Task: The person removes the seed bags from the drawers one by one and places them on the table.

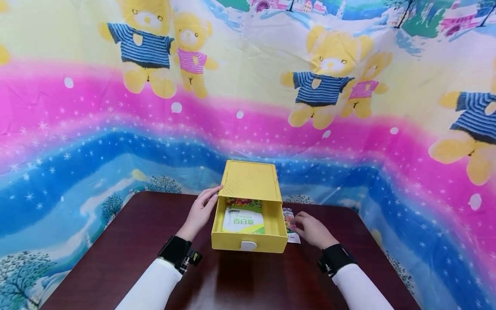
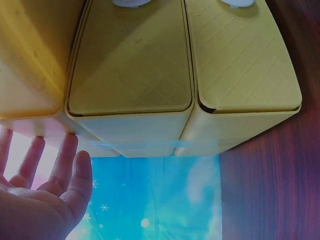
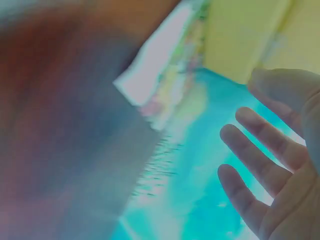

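Note:
A yellow drawer cabinet [image 1: 251, 178] stands on the table with its top drawer [image 1: 229, 242] pulled out. Inside the drawer lies a Zinnias seed packet [image 1: 243, 219], white and green with a flower picture. The fingertips of my left hand [image 1: 199, 214] touch the cabinet's left side; its fingers are extended in the left wrist view. To the cabinet's right is a second packet [image 1: 289, 218] with a flower picture and a white end. My right hand [image 1: 314, 230] is beside that packet, fingers loosely bent. In the right wrist view, nothing shows between those fingers [image 3: 247, 142].
Two closed drawers, a middle one [image 2: 132, 60] and a bottom one [image 2: 245, 65], sit below the pulled-out one. White knobs stick out from their fronts. Behind the dark red table [image 1: 131, 241] hangs a cloth [image 1: 248, 86] printed with bears.

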